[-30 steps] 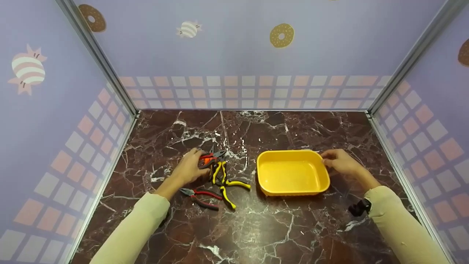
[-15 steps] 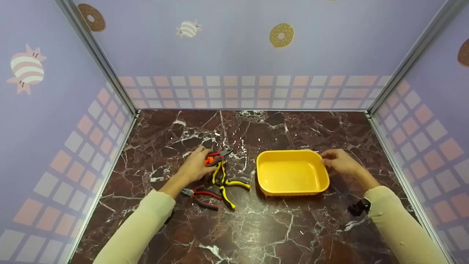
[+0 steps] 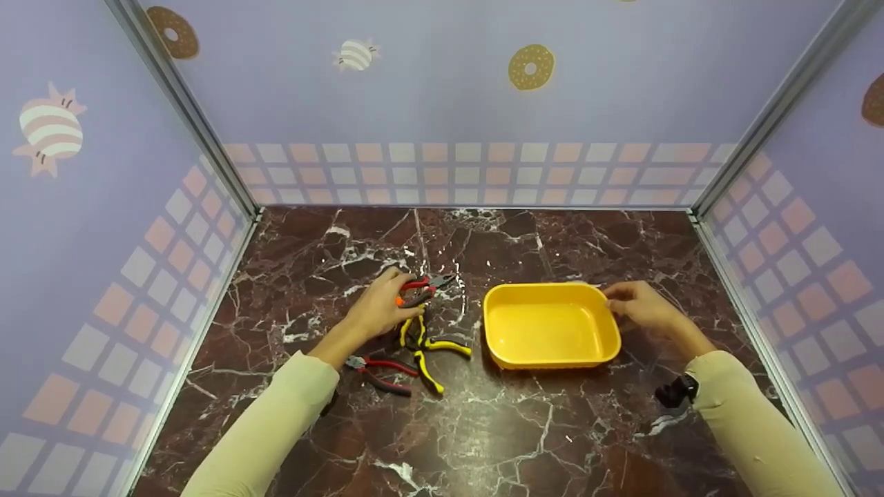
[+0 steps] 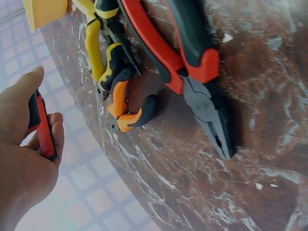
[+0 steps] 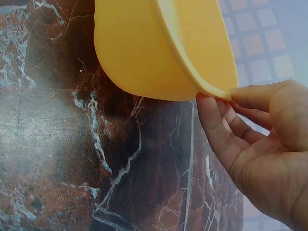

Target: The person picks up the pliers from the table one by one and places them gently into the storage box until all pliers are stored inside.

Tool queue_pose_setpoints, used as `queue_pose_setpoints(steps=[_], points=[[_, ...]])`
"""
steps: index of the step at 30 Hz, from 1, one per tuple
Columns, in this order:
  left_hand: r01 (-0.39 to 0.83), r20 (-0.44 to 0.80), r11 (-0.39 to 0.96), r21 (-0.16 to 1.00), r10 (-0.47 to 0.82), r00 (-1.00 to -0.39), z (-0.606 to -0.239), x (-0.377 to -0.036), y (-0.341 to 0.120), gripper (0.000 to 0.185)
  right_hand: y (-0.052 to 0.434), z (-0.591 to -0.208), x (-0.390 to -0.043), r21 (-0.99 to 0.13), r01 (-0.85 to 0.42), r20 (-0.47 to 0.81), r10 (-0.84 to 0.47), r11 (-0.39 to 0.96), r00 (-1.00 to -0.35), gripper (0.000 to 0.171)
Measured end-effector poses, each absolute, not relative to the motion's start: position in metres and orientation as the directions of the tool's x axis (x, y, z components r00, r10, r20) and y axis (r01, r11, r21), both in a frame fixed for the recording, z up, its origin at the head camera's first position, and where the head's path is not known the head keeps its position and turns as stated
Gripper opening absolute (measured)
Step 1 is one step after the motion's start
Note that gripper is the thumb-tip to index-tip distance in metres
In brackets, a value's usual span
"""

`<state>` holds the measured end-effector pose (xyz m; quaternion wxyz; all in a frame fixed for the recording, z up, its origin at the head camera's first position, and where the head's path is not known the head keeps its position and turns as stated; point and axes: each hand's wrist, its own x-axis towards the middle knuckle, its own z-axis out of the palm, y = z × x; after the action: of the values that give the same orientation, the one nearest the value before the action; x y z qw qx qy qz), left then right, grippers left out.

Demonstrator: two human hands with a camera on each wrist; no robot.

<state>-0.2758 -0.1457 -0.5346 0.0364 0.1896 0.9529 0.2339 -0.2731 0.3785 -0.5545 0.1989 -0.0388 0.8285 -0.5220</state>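
five pairs of pliers (image 4: 199,102), one yellow tray (image 3: 552,333), two hands (image 3: 378,305)

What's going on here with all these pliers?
A person's left hand grips a pair of red-and-black pliers, and the right hand pinches a yellow bin by its rim. Near the left hand, some combination pliers with red-and-black handles, yellow-and-black pliers and small orange-and-black pliers lie on a marbled tabletop. At this moment, all the pliers in sight are outside the bin.
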Motion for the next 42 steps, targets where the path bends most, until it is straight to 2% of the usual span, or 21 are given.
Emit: queue_pose_setpoints(steps=[8,21,26,36,42], points=[[0.375,0.043,0.782,0.497,0.410,-0.911,-0.528,-0.276,-0.134,0.070,0.379,-0.555,-0.273,-0.881,0.151,-0.294,-0.269,0.449,-0.917,0.035],[0.430,0.066,0.766,0.478,0.457,-0.887,-0.525,-0.277,-0.110,0.072,0.376,-0.553,-0.274,-0.866,0.115,-0.276,-0.274,0.487,-0.921,0.034],[0.485,0.092,0.736,0.472,0.506,-0.858,-0.526,-0.279,-0.101,0.071,0.377,-0.555,-0.273,-0.872,0.125,-0.278,-0.268,0.473,-0.922,0.034],[0.501,0.093,0.701,0.508,0.533,-0.841,-0.525,-0.281,-0.082,0.067,0.377,-0.559,-0.274,-0.884,0.133,-0.275,-0.268,0.449,-0.923,0.034],[0.528,0.108,0.709,0.467,0.547,-0.830,-0.524,-0.283,-0.072,0.069,0.378,-0.558,-0.273,-0.882,0.128,-0.269,-0.261,0.453,-0.927,0.034]])
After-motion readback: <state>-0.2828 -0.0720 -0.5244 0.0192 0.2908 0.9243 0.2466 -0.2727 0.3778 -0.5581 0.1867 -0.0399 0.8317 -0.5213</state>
